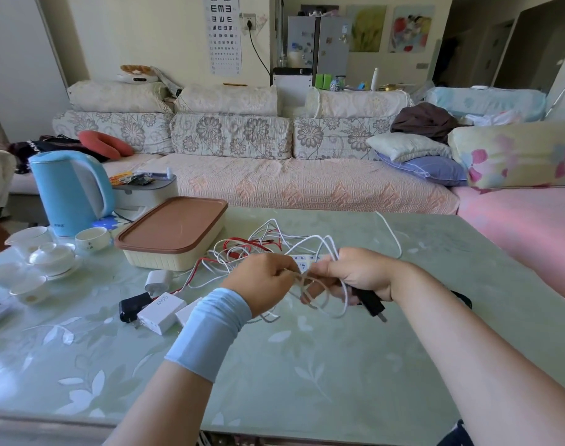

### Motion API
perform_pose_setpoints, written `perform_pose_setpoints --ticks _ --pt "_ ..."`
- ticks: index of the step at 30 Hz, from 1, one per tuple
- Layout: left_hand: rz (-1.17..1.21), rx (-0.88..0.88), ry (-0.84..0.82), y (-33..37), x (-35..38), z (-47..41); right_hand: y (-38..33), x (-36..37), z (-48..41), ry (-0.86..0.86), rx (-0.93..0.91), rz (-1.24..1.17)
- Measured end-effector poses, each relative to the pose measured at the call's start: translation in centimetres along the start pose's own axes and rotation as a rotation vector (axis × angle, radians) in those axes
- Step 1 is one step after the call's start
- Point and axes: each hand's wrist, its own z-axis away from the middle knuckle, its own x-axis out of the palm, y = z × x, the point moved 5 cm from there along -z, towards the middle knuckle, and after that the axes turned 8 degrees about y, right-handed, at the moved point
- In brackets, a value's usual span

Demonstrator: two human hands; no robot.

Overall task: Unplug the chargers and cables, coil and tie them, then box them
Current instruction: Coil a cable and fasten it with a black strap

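My right hand [358, 275] grips loops of a white cable [334, 304] together with a black charger plug [372, 304] that sticks out below the fist. My left hand [261, 281] pinches a strand of the same cable just left of it, above the table. Behind the hands lies a tangle of white and red cables [258, 244] over a white power strip [302, 260]. On the table to the left sit a white charger [157, 280], a black charger [134, 305] and two white adapter blocks [161, 312]. The cream box with a brown lid [173, 231] stands closed.
A blue kettle [70, 191] and white tea cups [52, 257] occupy the table's left side. A grey stand [145, 191] sits behind the box. The green glass table [306, 365] meets a floral sofa [274, 162] at its far edge.
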Motion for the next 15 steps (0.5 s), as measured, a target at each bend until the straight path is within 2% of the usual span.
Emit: perform_pose_setpoints --ticks 5,8,10,13,15 --pt "-0.164 -0.128 0.146 -3.7 -2.8 0.0 0.9 -3.7 -1.1 0.349 -0.042 -0.27" --pt "-0.098 -0.218 0.23 -5.3 -3.4 0.0 0.6 -3.9 -1.1 0.303 -0.02 -0.496" --pt "-0.045 -0.248 0.276 -5.5 -3.4 -0.1 0.4 -3.0 -0.9 0.231 0.067 -0.423" --pt "-0.008 -0.215 0.337 -4.9 -3.4 0.0 1.0 -1.7 -0.5 0.169 0.171 -0.076" --pt "-0.009 -0.169 0.324 -4.7 -3.4 0.0 1.5 -0.9 -0.1 0.095 0.173 0.144"
